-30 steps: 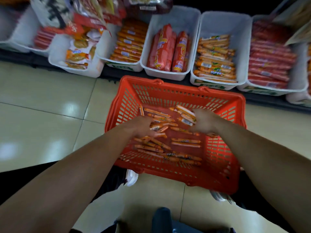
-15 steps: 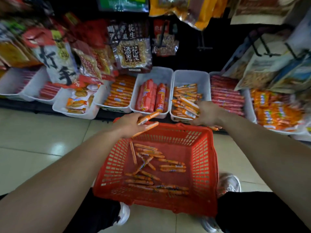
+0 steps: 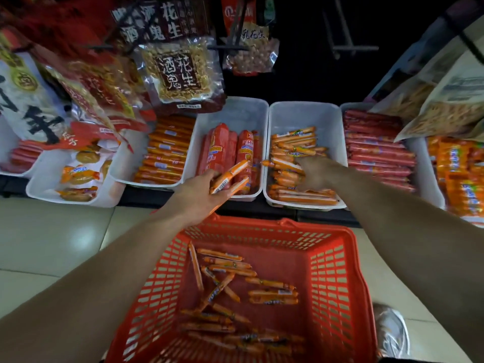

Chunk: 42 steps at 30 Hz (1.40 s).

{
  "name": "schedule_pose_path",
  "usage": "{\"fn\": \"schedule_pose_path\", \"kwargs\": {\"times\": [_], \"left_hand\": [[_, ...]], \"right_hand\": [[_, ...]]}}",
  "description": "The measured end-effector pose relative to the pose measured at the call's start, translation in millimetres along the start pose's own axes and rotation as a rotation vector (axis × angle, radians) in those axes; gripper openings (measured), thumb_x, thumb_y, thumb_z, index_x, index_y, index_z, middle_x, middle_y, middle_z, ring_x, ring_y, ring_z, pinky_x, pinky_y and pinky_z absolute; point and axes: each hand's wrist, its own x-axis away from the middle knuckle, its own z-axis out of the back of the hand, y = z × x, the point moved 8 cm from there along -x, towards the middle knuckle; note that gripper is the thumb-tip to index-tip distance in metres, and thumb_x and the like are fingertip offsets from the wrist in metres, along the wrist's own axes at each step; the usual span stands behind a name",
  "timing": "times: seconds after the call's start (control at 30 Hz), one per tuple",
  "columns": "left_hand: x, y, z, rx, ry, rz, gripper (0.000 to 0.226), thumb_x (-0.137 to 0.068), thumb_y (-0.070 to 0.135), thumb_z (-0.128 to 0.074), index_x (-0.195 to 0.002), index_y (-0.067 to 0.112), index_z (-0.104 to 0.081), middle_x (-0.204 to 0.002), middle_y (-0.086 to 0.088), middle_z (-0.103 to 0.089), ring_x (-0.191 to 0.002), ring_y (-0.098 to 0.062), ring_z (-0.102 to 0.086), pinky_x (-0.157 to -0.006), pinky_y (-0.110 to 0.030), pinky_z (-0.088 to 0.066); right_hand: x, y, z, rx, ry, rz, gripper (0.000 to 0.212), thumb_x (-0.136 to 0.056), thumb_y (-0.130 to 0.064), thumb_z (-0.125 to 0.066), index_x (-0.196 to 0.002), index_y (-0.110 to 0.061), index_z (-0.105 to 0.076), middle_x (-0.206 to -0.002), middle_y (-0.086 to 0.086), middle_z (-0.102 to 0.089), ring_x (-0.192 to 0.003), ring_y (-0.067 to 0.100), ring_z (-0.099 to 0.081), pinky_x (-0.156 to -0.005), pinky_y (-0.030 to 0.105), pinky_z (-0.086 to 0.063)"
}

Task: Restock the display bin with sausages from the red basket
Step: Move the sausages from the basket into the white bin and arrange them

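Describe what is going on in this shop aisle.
A person is moving thin orange sausages from a red basket on the floor into a white display bin. The left hand holds a few near the bin; the right hand is down among those in the bin, its grip unclear. More lie in the basket.

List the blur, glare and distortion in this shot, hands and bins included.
Head view: wide-angle distortion bows the row of bins and stretches both forearms. Head view: the right hand, over the display bin, is motion-smeared; the left hand and the sausages it grips look sharper. Head view: glare patches on the floor tiles; the wall above is nearly black.
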Motion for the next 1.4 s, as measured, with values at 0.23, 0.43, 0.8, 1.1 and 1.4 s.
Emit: {"fn": "schedule_pose_path", "kwargs": {"times": [0.23,0.43,0.8,1.1,1.4], "left_hand": [[-30,28,-2,-0.019,0.031,-0.060,0.037,-0.092,0.051,-0.062,-0.121,0.030,-0.055,-0.090,0.010,-0.061,-0.082,-0.013,-0.062,-0.067,-0.033,-0.046],[-64,87,-19,-0.080,0.031,-0.150,0.034,-0.093,0.045,-0.062,-0.120,0.024,-0.055,-0.092,0.006,-0.064,-0.078,-0.014,-0.060,-0.065,-0.031,-0.046],[-124,145,-112,-0.241,-0.230,-0.300,0.055,-0.092,0.042,-0.066,-0.142,0.024,-0.050,-0.142,-0.002,-0.054,-0.124,-0.023,-0.053,-0.092,-0.028,-0.041],[-139,142,-140,-0.482,-0.180,-0.336,0.061,-0.100,0.058,-0.038,-0.153,0.030,-0.030,-0.150,-0.004,-0.033,-0.142,-0.026,-0.025,-0.115,-0.048,-0.029],[-125,140,-147,-0.526,-0.176,-0.256,0.085,-0.097,0.066,-0.034,-0.159,0.019,0.002,-0.165,-0.009,-0.011,-0.151,-0.031,-0.014,-0.121,-0.048,-0.020]], "right_hand": [[12,24,11,-0.013,0.084,0.034,0.066,-0.085,-0.043,-0.072,-0.144,-0.027,-0.048,-0.144,0.003,-0.052,-0.126,0.026,-0.052,-0.099,0.034,-0.046],[49,55,15,-0.079,0.297,-0.025,0.036,-0.088,-0.039,-0.061,-0.123,-0.032,-0.064,-0.121,0.002,-0.065,-0.115,0.029,-0.057,-0.090,0.041,-0.052],[82,116,-46,-0.293,0.472,-0.288,0.047,-0.099,-0.046,-0.043,-0.138,-0.020,-0.046,-0.130,0.012,-0.052,-0.122,0.037,-0.046,-0.095,0.051,-0.045],[74,109,-55,-0.164,0.429,-0.288,0.058,-0.098,-0.059,-0.014,-0.125,-0.021,-0.048,-0.117,0.004,-0.060,-0.111,0.027,-0.055,-0.080,0.041,-0.045],[73,109,-56,-0.127,0.404,-0.284,0.063,-0.097,-0.064,-0.012,-0.126,-0.020,-0.046,-0.120,0.003,-0.060,-0.115,0.027,-0.054,-0.077,0.040,-0.044]]}}
